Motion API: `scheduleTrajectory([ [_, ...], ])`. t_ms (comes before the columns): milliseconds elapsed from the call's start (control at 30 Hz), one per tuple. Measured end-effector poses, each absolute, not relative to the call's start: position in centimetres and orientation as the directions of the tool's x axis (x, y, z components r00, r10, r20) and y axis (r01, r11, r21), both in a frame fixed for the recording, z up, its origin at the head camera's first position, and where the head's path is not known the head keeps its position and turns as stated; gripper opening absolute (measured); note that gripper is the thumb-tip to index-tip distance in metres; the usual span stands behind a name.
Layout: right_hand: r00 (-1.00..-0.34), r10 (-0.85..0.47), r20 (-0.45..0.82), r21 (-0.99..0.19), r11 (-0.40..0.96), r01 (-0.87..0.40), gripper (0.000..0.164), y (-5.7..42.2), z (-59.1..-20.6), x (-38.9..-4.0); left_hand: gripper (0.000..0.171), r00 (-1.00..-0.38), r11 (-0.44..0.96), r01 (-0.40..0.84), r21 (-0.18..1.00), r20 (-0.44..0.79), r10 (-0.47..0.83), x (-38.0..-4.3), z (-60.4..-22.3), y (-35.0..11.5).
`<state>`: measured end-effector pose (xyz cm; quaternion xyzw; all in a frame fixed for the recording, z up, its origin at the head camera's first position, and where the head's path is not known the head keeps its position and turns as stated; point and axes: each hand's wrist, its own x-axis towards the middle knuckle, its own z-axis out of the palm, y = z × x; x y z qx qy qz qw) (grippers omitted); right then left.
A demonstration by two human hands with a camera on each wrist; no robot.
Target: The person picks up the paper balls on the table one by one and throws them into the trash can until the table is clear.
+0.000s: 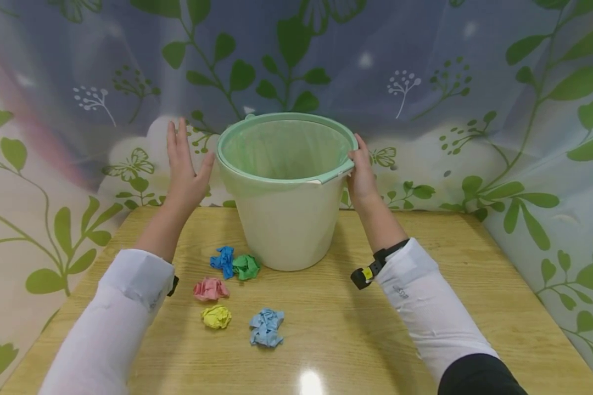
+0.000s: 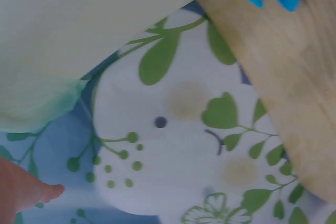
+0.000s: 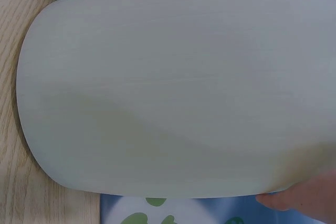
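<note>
A tall white trash bin [image 1: 289,225] with a pale green rim [image 1: 286,116] stands upright at the back of the table. To its left my left hand [image 1: 185,170] is raised, fingers straight and spread, apart from the rim and holding nothing. My right hand [image 1: 363,173] touches the bin's right side just at the rim, its fingers partly hidden by the bin. Crumpled paper balls lie before the bin: a blue one [image 1: 223,261], a green one [image 1: 246,266], a pink one [image 1: 211,289], a yellow one [image 1: 216,316] and a light blue one [image 1: 267,328].
The wooden table [image 1: 454,285] reaches back to a curtain [image 1: 296,60] printed with leaves and butterflies, which also covers both sides. A black strap with a yellow tag [image 1: 367,272] is on the right wrist.
</note>
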<state>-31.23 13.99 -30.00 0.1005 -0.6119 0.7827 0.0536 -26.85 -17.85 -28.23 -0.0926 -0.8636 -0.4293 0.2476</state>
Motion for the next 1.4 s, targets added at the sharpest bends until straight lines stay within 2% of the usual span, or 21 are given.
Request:
scheduleTrajectory([
  [100,-0.975,-0.038,0.220,-0.947,-0.247,-0.204,0.072,14.0,-30.1,-31.3,0.079,-0.864,0.610,0.350,0.711,0.496,-0.083,-26.5,-29.5,-18.6],
  [367,-0.973,-0.050,0.224,-0.950,-0.233,-0.207,0.073,14.1,-30.1,-31.2,0.084,-0.933,0.670,0.230,0.706,0.356,-0.056,-25.4,-33.5,-20.6],
  [700,-0.971,-0.030,0.236,-0.944,-0.244,-0.221,0.072,13.9,-29.7,-31.4,0.084,-0.977,0.767,0.197,0.611,0.187,0.102,-24.9,-38.6,-21.8],
  [1167,-0.971,-0.027,0.236,-0.948,-0.228,-0.224,0.072,13.8,-30.0,-31.4,0.082,-0.945,0.801,0.276,0.531,-0.003,0.328,-24.0,-42.5,-21.2],
  [1400,-0.971,-0.029,0.236,-0.947,-0.231,-0.223,0.072,13.8,-30.0,-31.4,0.077,-0.917,0.792,0.336,0.509,-0.014,0.398,-23.9,-43.8,-20.8],
])
